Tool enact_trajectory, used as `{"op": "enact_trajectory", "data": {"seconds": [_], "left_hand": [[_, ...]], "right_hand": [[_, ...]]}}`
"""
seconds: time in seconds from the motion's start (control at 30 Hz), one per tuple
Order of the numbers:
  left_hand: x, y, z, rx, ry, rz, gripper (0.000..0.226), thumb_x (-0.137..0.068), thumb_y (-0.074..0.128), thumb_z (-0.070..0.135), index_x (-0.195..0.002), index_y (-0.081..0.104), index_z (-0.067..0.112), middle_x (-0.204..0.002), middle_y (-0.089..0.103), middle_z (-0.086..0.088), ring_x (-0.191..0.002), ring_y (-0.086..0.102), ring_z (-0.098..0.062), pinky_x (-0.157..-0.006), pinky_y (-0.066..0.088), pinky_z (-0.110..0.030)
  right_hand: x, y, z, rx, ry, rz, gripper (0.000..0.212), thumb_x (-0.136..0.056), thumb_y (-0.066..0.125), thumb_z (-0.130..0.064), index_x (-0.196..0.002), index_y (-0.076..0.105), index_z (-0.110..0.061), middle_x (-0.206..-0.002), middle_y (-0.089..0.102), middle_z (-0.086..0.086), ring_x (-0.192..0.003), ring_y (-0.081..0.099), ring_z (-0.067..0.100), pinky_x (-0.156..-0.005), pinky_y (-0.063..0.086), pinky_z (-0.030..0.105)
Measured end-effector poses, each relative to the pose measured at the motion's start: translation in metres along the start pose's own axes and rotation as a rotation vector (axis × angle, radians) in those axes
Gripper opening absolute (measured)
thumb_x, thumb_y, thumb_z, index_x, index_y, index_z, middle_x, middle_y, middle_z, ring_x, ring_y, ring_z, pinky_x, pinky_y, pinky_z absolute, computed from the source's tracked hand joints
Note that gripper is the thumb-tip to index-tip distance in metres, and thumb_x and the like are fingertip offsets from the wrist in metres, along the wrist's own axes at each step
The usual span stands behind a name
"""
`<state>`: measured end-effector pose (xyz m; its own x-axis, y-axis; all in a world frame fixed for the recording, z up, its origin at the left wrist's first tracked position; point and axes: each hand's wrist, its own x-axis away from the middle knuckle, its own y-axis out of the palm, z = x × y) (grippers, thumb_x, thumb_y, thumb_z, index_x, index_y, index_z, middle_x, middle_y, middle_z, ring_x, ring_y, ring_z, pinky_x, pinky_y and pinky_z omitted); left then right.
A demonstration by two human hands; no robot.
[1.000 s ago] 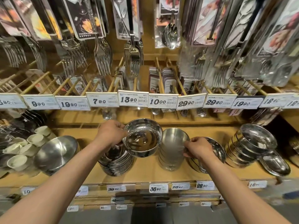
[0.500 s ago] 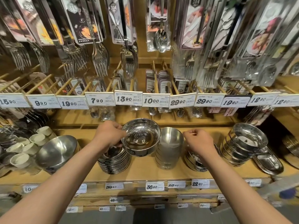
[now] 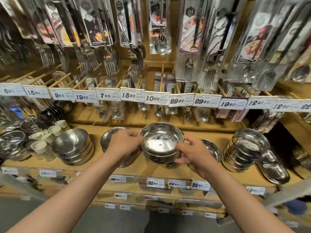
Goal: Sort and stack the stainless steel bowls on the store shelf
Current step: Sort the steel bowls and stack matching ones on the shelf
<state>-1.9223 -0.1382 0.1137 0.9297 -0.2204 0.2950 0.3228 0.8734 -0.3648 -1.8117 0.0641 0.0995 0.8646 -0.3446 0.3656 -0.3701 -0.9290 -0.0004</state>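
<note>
While both hands, left hand (image 3: 125, 142) and right hand (image 3: 191, 153), grip its sides, the round shiny steel bowl (image 3: 160, 142) faces up.

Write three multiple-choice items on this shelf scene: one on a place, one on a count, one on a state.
1. Where is the held bowl?
A. over the middle stack
B. on the floor
C. among the forks

2. How many hands touch it?
A. none
B. one
C. two

3. How does it sit?
A. rim up
B. upside down
C. wrapped in plastic

Key: 1 A, it sits over the stack at the shelf's centre. 2 C, the left hand and right hand grip opposite sides. 3 A, its shiny inside faces the camera.
</note>
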Motion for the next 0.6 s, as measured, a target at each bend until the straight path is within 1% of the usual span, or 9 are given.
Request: {"op": "enact_trajectory", "data": {"seconds": [0.03, 0.1, 0.17, 0.23, 0.33, 0.43, 0.47, 0.53, 0.6], "left_hand": [[0.008, 0.002, -0.003, 0.0, 0.007, 0.004, 0.006, -0.073, 0.074, 0.013, -0.068, 0.075, 0.009, -0.068, 0.074, -0.012, -0.06, 0.065, -0.019, -0.074, 0.062, -0.045], [0.022, 0.006, -0.012, 0.05, -0.009, 0.004, 0.01, -0.08, 0.074, 0.014, -0.07, 0.072, 0.013, -0.073, 0.073, -0.009, -0.066, 0.065, -0.02, -0.063, 0.062, -0.04], [0.035, 0.013, -0.023, 0.143, -0.042, -0.017, 0.007, -0.087, 0.072, 0.012, -0.083, 0.068, 0.009, -0.08, 0.068, -0.01, -0.073, 0.063, -0.02, -0.062, 0.06, -0.031], [0.049, 0.021, -0.036, 0.195, -0.071, -0.044, 0.012, -0.09, 0.072, 0.012, -0.095, 0.066, 0.003, -0.088, 0.068, -0.012, -0.081, 0.064, -0.021, -0.068, 0.061, -0.032], [0.068, 0.04, -0.05, 0.182, -0.105, -0.074, 0.013, -0.09, 0.073, 0.011, -0.098, 0.065, 0.004, -0.094, 0.071, -0.014, -0.082, 0.067, -0.022, -0.069, 0.063, -0.035], [0.082, 0.068, -0.059, 0.153, -0.16, -0.104, 0.011, -0.088, 0.072, 0.006, -0.095, 0.064, 0.008, -0.092, 0.075, -0.019, -0.074, 0.071, -0.023, -0.078, 0.064, -0.047], [0.086, 0.079, -0.062, 0.157, -0.178, -0.125, 0.012, -0.088, 0.071, 0.006, -0.097, 0.063, 0.008, -0.091, 0.075, -0.018, -0.073, 0.073, -0.026, -0.08, 0.063, -0.049], [0.092, 0.099, -0.063, 0.162, -0.199, -0.176, 0.016, -0.09, 0.071, 0.006, -0.104, 0.062, 0.009, -0.093, 0.077, -0.018, -0.077, 0.076, -0.032, -0.083, 0.063, -0.05], [0.094, 0.118, -0.06, 0.16, -0.198, -0.2, 0.018, -0.091, 0.07, 0.007, -0.107, 0.065, 0.011, -0.094, 0.078, -0.017, -0.084, 0.077, -0.036, -0.082, 0.063, -0.052]], "right_hand": [[0.004, -0.004, 0.001, -0.002, -0.003, -0.017, 0.017, -0.093, 0.065, -0.004, -0.108, 0.068, -0.012, -0.096, 0.077, 0.015, -0.082, 0.077, 0.027, -0.064, 0.064, 0.034], [0.012, -0.009, 0.005, 0.005, -0.004, -0.04, 0.023, -0.093, 0.064, -0.002, -0.113, 0.067, -0.012, -0.095, 0.076, 0.015, -0.08, 0.076, 0.026, -0.064, 0.064, 0.035], [0.022, -0.016, 0.014, -0.016, 0.007, -0.054, 0.029, -0.092, 0.066, -0.001, -0.119, 0.065, -0.011, -0.102, 0.077, 0.012, -0.084, 0.077, 0.026, -0.065, 0.064, 0.035], [0.034, -0.024, 0.029, -0.064, 0.019, -0.081, 0.029, -0.092, 0.067, -0.001, -0.119, 0.063, -0.012, -0.11, 0.076, 0.007, -0.086, 0.077, 0.025, -0.066, 0.064, 0.035], [0.053, -0.04, 0.054, -0.056, 0.054, -0.074, 0.025, -0.094, 0.066, -0.002, -0.111, 0.065, -0.021, -0.091, 0.08, 0.0, -0.084, 0.078, 0.026, -0.07, 0.065, 0.039], [0.063, -0.06, 0.076, -0.035, 0.126, 0.008, 0.026, -0.091, 0.069, -0.003, -0.114, 0.067, -0.016, -0.101, 0.078, 0.009, -0.087, 0.077, 0.029, -0.079, 0.064, 0.047], [0.065, -0.068, 0.082, -0.035, 0.149, 0.047, 0.026, -0.09, 0.07, -0.003, -0.114, 0.066, -0.013, -0.104, 0.077, 0.013, -0.083, 0.078, 0.029, -0.076, 0.065, 0.045], [0.068, -0.084, 0.092, -0.023, 0.168, 0.103, 0.022, -0.089, 0.07, -0.003, -0.11, 0.066, -0.01, -0.099, 0.077, 0.014, -0.07, 0.076, 0.022, -0.062, 0.063, 0.034], [0.069, -0.1, 0.097, -0.018, 0.178, 0.153, 0.021, -0.089, 0.07, -0.004, -0.108, 0.067, -0.011, -0.098, 0.077, 0.014, -0.067, 0.076, 0.02, -0.055, 0.059, 0.028]]}}
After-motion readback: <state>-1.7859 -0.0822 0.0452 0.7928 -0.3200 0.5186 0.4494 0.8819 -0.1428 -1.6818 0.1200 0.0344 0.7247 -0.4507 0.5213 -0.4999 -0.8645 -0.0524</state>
